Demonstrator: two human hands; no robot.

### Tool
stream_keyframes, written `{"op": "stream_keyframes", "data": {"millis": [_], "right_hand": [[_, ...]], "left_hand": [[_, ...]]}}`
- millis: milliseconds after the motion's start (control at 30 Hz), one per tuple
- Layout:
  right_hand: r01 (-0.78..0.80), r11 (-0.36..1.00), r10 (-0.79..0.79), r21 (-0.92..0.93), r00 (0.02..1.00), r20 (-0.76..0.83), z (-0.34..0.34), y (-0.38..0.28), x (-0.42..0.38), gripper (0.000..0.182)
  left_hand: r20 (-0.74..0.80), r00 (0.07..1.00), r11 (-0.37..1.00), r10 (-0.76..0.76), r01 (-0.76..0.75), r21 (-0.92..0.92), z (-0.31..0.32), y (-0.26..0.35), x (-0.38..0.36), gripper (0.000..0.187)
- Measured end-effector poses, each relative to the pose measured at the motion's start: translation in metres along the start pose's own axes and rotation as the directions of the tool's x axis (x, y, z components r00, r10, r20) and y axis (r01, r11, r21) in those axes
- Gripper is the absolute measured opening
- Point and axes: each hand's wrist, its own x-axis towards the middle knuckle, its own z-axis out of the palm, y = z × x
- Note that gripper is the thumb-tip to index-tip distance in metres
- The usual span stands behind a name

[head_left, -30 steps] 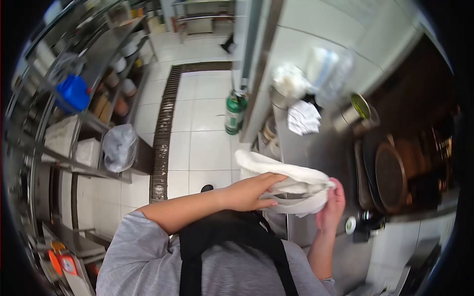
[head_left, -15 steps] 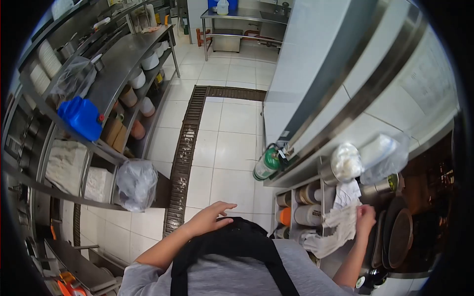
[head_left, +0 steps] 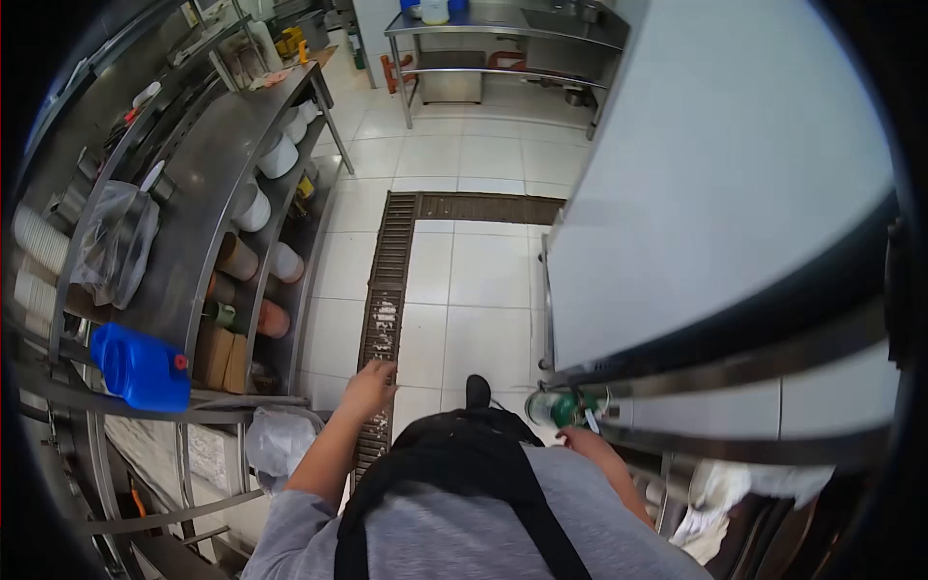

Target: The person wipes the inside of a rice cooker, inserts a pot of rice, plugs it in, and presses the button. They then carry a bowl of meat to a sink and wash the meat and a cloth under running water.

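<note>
My left hand point(head_left: 370, 389) hangs over the floor grate point(head_left: 391, 261), its fingers loosely bent and nothing in them. On the other side, my right hand point(head_left: 585, 443) is low beside my apron, with no object showing in it and its fingers loosely stretched. The hand overlaps the area just below a green gas cylinder point(head_left: 549, 409), which stands by the white cabinet. Behind my right forearm, a white cloth point(head_left: 704, 541) lies on the low shelf, apart from the hand. The dark apron point(head_left: 445, 464) covers my front.
Along the left runs a steel counter point(head_left: 208, 159) with containers on its lower shelves. A blue jug point(head_left: 140, 367) and a plastic bag point(head_left: 280, 440) are at its near end. The tall white cabinet point(head_left: 715, 193) borders the right. A steel table point(head_left: 464, 53) stands ahead; my shoe point(head_left: 478, 391) shows below.
I have moved forward along the aisle. My right hand has let go of the white cloth and come forward beside the cylinder. My left hand has lowered to the left, its fingers more bent.
</note>
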Motion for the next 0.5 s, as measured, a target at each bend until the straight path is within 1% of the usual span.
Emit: {"op": "stream_keyframes", "data": {"millis": [33, 67, 100, 133, 167, 200, 233, 267, 300, 333, 367, 400, 433, 467, 500], "right_hand": [[0.093, 0.991, -0.094, -0.1, 0.996, -0.004, -0.017, -0.008, 0.037, 0.04], [0.09, 0.977, -0.093, -0.192, 0.996, -0.008, -0.052, -0.043, 0.062, 0.04], [0.088, 0.954, -0.098, -0.287, 0.995, -0.019, -0.096, -0.085, 0.095, 0.04], [0.153, 0.943, -0.18, -0.295, 0.981, -0.066, -0.125, -0.113, 0.13, 0.038], [0.217, 0.925, -0.264, -0.312, 0.957, -0.118, -0.153, -0.138, 0.164, 0.036], [0.288, 0.914, -0.335, -0.287, 0.933, -0.131, -0.18, -0.166, 0.193, 0.035], [0.359, 0.895, -0.405, -0.264, 0.903, -0.145, -0.205, -0.189, 0.222, 0.035], [0.367, 0.888, -0.414, -0.278, 0.9, -0.133, -0.225, -0.203, 0.253, 0.035], [0.443, 0.875, -0.468, -0.194, 0.876, -0.115, -0.243, -0.216, 0.287, 0.034], [0.514, 0.851, -0.523, -0.106, 0.846, -0.103, -0.259, -0.227, 0.322, 0.034], [0.526, 0.842, -0.537, -0.122, 0.838, -0.099, -0.271, -0.231, 0.36, 0.034], [0.464, 0.885, -0.465, -0.036, 0.878, -0.114, -0.28, -0.224, 0.401, 0.034], [0.395, 0.917, -0.386, 0.055, 0.914, -0.126, -0.288, -0.214, 0.443, 0.033], [0.349, 0.934, -0.356, -0.07, 0.911, -0.207, -0.292, -0.196, 0.48, 0.032], [0.281, 0.943, -0.324, -0.179, 0.9, -0.29, -0.288, -0.168, 0.512, 0.03]], "left_hand": [[0.07, 0.984, 0.986, -0.161, 0.164, -0.032, 0.009, -0.034, -0.003, 0.05], [0.152, 0.937, 0.945, -0.315, 0.325, -0.047, 0.021, -0.07, -0.016, 0.05], [0.166, 0.908, 0.921, -0.385, 0.389, 0.012, 0.05, -0.124, -0.035, 0.051], [0.354, 0.862, 0.907, -0.362, 0.413, -0.077, 0.045, -0.154, -0.051, 0.052], [0.399, 0.715, 0.81, -0.574, 0.567, 0.149, 0.083, -0.213, -0.079, 0.053], [0.491, 0.655, 0.815, -0.575, 0.516, 0.266, 0.072, -0.226, -0.102, 0.053], [0.149, 0.845, 0.857, -0.513, 0.494, 0.146, 0.084, -0.262, -0.146, 0.044], [0.266, 0.535, 0.57, -0.802, 0.818, 0.073, 0.053, -0.226, -0.143, 0.058], [0.279, 0.472, 0.515, -0.836, 0.85, 0.106, 0.05, -0.233, -0.147, 0.059], [0.352, 0.426, 0.51, -0.834, 0.837, 0.196, 0.056, -0.251, -0.151, 0.058], [0.415, 0.376, 0.51, -0.829, 0.812, 0.283, 0.06, -0.256, -0.137, 0.057], [0.31, 0.328, 0.413, -0.892, 0.871, 0.267, 0.063, -0.243, -0.113, 0.055], [0.202, 0.27, 0.315, -0.941, 0.918, 0.239, 0.064, -0.248, -0.083, 0.053], [0.219, 0.248, 0.289, -0.944, 0.94, 0.18, 0.063, -0.25, -0.05, 0.053], [0.216, 0.279, 0.306, -0.936, 0.947, 0.101, 0.072, -0.262, -0.017, 0.053]]}}
